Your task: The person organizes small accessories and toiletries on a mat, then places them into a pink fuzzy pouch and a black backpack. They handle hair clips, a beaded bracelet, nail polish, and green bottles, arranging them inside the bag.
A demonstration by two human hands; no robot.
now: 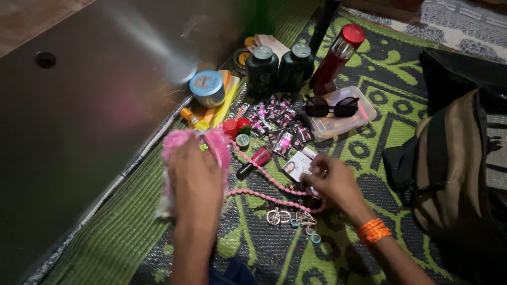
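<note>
My left hand [196, 182] grips a fluffy pink pouch [179, 145] and holds it open over the green patterned mat [132, 227]. A pink beaded strap [264, 198] runs from the pouch across the mat to my right hand [330, 182]. That hand, with an orange thread band at the wrist, pinches a small white card [297, 166] with a little photo on it. A red nail polish bottle [256, 160] with a black cap lies between the hands. Metal earrings and small rings [293, 217] lie just below my right hand.
Two dark green bottles [278, 68], a red flask [338, 53], a round blue-lidded tin [207, 87], pink sachets [277, 124] and sunglasses [331, 107] on a clear plastic box [364, 113] crowd the far side. A brown-and-black backpack [454, 169] lies right. A dark metal surface [79, 121] rises left.
</note>
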